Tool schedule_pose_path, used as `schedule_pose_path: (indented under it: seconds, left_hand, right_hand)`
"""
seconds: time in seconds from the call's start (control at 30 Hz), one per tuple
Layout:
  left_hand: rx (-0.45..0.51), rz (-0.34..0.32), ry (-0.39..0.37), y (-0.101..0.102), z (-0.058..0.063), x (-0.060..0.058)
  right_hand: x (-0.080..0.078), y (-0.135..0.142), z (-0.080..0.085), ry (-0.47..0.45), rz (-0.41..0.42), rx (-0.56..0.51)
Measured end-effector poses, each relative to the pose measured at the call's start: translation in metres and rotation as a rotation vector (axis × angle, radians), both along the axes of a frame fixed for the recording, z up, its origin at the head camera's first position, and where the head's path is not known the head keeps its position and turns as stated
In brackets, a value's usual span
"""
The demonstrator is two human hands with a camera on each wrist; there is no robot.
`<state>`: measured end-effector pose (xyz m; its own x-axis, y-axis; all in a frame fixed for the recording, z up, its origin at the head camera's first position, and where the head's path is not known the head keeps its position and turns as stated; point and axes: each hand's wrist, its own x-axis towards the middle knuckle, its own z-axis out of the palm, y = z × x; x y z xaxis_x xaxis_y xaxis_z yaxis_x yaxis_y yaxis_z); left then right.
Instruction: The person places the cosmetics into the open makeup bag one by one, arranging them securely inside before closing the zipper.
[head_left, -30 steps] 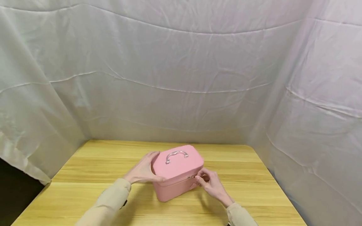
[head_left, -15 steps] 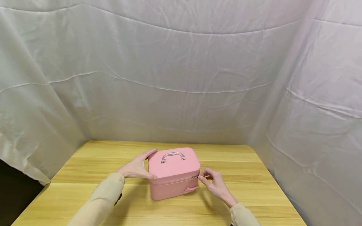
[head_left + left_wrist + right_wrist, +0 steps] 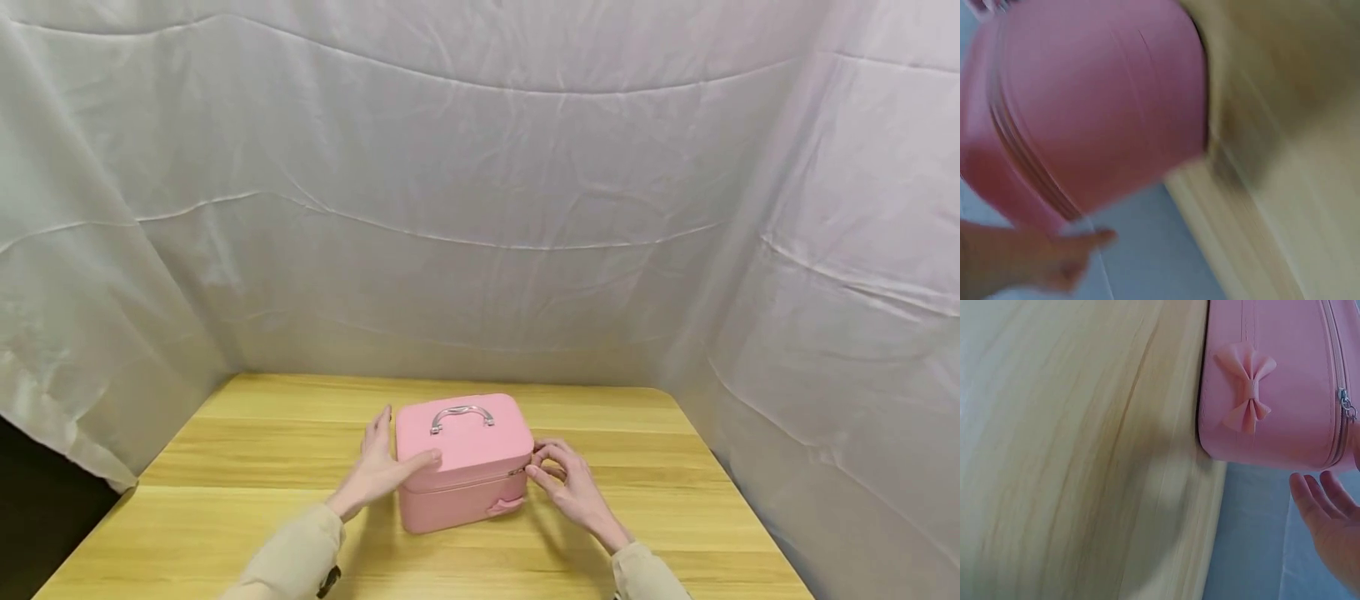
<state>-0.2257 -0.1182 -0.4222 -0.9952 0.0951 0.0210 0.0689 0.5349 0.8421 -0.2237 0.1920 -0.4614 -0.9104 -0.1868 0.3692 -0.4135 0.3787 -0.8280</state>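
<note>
A pink vanity case point(image 3: 472, 446) stands upright on the wooden table, its lid down and a silver handle point(image 3: 461, 411) on top. My left hand point(image 3: 375, 468) is at the case's left end, thumb resting on the lid's edge and fingers straight, spread beside it. In the left wrist view the case point(image 3: 1104, 94) and part of that hand point(image 3: 1029, 262) are blurred. At the front right corner my right hand point(image 3: 572, 492) pinches the zipper pull point(image 3: 1347, 406); the pinch itself is largely cut off in the right wrist view, where the other fingers point(image 3: 1319, 500) extend.
A pink bow point(image 3: 1249, 390) sits on the case's front. The wooden table point(image 3: 262, 450) spreads around the case. Pale cloth curtains point(image 3: 450, 250) hang behind and on both sides. A dark area point(image 3: 45, 508) lies past the table's left edge.
The case has turned and shifted slightly left since one second ago. The left hand has loosened from its left end. The right hand has moved around the front right corner with the zipper pull.
</note>
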Motion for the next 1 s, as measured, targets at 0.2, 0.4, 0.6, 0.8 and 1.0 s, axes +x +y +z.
schedule_pose_path:
  seconds: [0.2,0.4,0.6,0.8,1.0]
  left_hand:
    - [0.040,0.120,0.033,0.021,-0.002,0.014]
    - [0.121,0.177,0.069,0.029,-0.007,0.017]
    - [0.180,0.181,0.118,0.028,-0.010,0.010]
    - [0.191,0.151,0.098,0.022,-0.009,0.003]
    - [0.194,0.114,0.091,0.015,-0.010,-0.005]
  right_hand:
    - [0.000,-0.001,0.000,0.031,0.029,-0.022]
    - [-0.002,-0.001,-0.003,0.166,0.051,0.033]
    - [0.000,-0.003,-0.004,0.340,0.049,0.130]
    - [0.004,-0.009,-0.003,0.392,0.011,0.196]
    - [0.007,-0.010,-0.002,0.404,0.003,0.217]
